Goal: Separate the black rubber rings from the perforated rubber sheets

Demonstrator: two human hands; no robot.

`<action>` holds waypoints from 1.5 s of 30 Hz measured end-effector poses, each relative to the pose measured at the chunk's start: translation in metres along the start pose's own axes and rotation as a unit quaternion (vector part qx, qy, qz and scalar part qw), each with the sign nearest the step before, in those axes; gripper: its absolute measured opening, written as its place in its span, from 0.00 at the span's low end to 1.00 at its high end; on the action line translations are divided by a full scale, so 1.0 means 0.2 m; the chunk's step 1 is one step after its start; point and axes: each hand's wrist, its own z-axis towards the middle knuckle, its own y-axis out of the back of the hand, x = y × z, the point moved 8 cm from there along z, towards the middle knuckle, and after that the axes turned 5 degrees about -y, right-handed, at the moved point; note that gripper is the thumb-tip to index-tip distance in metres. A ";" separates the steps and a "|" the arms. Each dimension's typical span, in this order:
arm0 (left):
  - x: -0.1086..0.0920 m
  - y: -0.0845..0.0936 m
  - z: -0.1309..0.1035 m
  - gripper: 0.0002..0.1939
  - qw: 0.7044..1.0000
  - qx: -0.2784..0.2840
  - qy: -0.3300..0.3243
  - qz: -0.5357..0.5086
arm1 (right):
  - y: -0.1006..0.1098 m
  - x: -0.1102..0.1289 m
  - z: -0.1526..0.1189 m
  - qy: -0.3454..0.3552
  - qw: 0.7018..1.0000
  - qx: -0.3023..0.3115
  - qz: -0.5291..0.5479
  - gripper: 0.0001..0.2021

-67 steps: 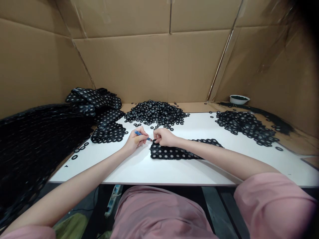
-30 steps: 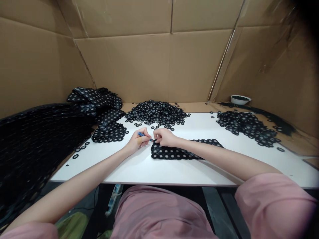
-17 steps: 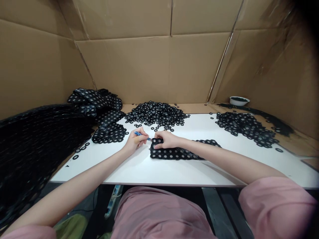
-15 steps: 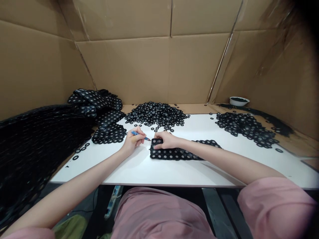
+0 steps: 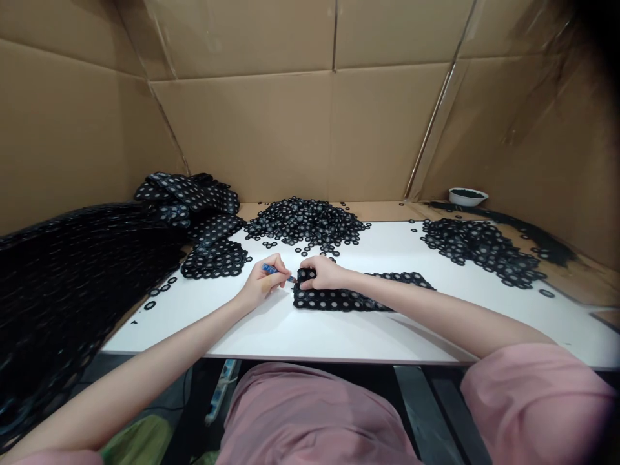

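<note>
Left hand [image 5: 264,282] closed round blue tool [image 5: 268,268], right hand [image 5: 325,272] pinching dotted black sheet [image 5: 334,300] beside it, rings [image 5: 306,223] heaped beyond the fingers [image 5: 309,262]

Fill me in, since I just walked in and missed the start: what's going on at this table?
A person is working with both hands on a black dotted piece lying on the white table. The right hand grips it near its left end; the left hand holds a blue-handled tool, its tip at that end, though whether it touches is too small to tell. Behind the hands is a heap of black rings, with a second heap to the right.
</note>
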 end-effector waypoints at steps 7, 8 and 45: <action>0.00 -0.01 -0.01 0.11 1.000 0.013 -0.014 0.015 | 0.00 -0.01 0.00 -0.019 1.000 0.000 0.001 0.12; 0.00 0.00 -0.01 0.11 1.000 0.013 -0.016 0.020 | 0.00 -0.01 0.01 -0.020 1.000 0.000 0.005 0.13; 0.06 -0.05 0.16 0.08 0.989 0.129 0.074 -0.007 | -0.02 0.00 0.01 0.038 0.997 -0.066 -0.018 0.09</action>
